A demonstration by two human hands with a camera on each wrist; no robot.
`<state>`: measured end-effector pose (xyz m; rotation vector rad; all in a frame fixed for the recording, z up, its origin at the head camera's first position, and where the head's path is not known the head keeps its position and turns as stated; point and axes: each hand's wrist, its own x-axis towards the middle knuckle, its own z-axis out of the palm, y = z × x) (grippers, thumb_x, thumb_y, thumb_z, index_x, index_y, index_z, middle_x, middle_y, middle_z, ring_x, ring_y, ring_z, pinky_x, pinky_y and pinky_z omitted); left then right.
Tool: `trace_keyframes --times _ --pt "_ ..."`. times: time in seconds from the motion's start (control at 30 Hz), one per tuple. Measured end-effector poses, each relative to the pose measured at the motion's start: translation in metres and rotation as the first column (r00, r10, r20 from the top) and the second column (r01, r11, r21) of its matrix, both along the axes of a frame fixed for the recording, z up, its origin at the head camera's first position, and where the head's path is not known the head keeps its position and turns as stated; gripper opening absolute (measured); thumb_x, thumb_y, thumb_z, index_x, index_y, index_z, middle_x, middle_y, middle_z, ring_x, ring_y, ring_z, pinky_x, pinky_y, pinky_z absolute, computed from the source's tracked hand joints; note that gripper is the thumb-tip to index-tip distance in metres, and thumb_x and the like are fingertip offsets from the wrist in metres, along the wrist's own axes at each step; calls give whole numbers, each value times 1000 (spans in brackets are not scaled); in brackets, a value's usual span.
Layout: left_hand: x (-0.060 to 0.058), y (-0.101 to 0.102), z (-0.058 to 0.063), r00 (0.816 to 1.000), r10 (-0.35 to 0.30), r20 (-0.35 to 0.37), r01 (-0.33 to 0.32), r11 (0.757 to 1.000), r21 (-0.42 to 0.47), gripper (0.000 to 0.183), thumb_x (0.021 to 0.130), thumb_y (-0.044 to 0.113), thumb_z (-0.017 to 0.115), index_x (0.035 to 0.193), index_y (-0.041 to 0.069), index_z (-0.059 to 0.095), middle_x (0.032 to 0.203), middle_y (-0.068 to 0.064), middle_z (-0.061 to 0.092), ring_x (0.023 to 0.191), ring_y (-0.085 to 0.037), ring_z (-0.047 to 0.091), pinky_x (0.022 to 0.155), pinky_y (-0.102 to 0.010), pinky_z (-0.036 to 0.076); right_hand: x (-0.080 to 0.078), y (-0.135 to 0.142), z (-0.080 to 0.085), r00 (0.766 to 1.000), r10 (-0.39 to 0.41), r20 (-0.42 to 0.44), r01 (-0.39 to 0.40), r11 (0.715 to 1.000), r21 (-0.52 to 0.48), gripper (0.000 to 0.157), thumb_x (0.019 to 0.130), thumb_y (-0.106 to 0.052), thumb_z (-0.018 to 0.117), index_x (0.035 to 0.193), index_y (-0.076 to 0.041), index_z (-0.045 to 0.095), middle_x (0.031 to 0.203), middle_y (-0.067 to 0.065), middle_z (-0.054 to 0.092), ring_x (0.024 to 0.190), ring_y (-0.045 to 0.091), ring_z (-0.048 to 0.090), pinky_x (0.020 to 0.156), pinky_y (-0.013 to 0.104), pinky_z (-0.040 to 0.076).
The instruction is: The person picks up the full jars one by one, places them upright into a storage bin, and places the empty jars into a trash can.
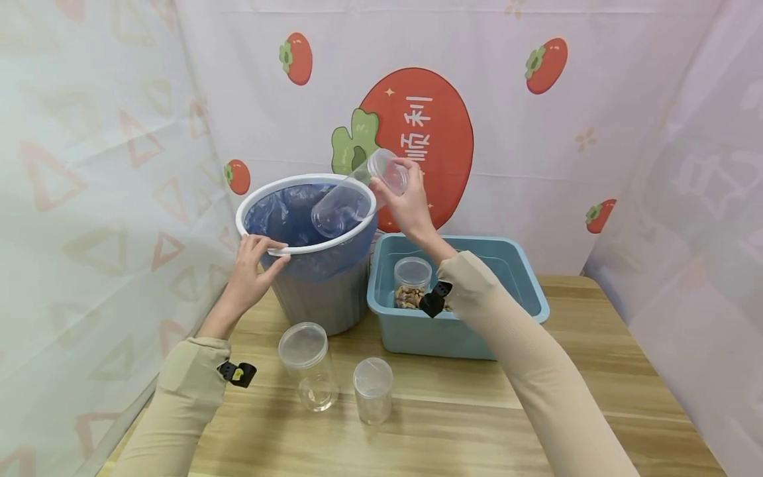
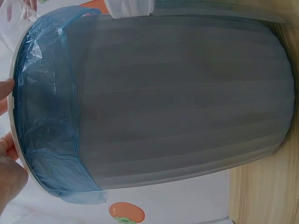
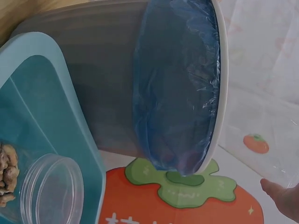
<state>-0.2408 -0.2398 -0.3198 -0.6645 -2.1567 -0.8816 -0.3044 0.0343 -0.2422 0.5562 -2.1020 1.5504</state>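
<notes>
My left hand [image 1: 247, 271] grips the white rim of a grey trash can [image 1: 324, 305] at its near left side. A blue bag [image 2: 46, 112] lines the can and folds down over its outside. With my right hand [image 1: 408, 199] I hold a clear plastic jar [image 1: 352, 195] by its ringed upper end. The jar tilts down to the left, its lower end over the can's opening; nothing shows inside it. In the right wrist view only a fingertip and the edge of the jar appear at the lower right.
A blue tub [image 1: 441, 338] stands right of the can, holding a jar [image 1: 412, 273] of what look like shelled walnuts. Nearer on the wooden table are a tall lidded clear jar [image 1: 306, 364] and a shorter one [image 1: 373, 391]. Printed cloth walls [image 1: 507, 199] enclose the table.
</notes>
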Motion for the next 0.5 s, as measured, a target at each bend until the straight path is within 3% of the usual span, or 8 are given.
trace_keyframes --times 0.23,0.33,0.5 --pt "1 0 0 1000 0 8 0 1000 -5 18 74 -1 66 90 -3 58 90 -20 47 88 -34 38 76 -42 27 -2 -16 -3 1000 26 0 -26 998 63 56 79 -29 65 124 -8 39 123 9 39 112 17 41 89 29 39" --pt "1 -1 -1 1000 7 17 -7 1000 -11 18 74 -2 66 90 -3 58 90 -20 47 89 -33 38 76 -41 27 -1 -22 -6 999 39 5 -40 995 90 57 77 -28 67 123 -7 41 120 11 41 105 21 45 82 29 43" --pt "1 -2 -1 1000 15 21 -14 1000 -22 19 74 -2 66 91 -3 58 90 -20 47 89 -33 38 77 -41 28 -1 -28 -11 998 52 21 -54 992 118 57 76 -26 69 123 -8 43 121 12 42 110 23 45 85 33 42"
